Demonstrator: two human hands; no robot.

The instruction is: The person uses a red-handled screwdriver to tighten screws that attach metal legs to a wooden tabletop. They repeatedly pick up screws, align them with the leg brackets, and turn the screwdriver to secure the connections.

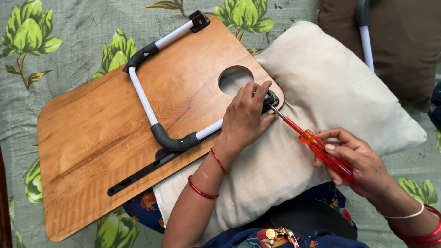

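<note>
Right hand (363, 167) wrapped around an orange-handled screwdriver (317, 147), tip on a black bracket (271, 98) at the board's corner.

Left hand (245, 117) is closed over that bracket, pinning it to the upside-down wooden lap table (92, 133), which rests half on a cream pillow (330, 96). White tube leg (142, 98) lies folded flat on the board. Looks like the bracket screw is being driven; I'd say next needs steady turning with the tip kept seated and the bracket held square.
</note>
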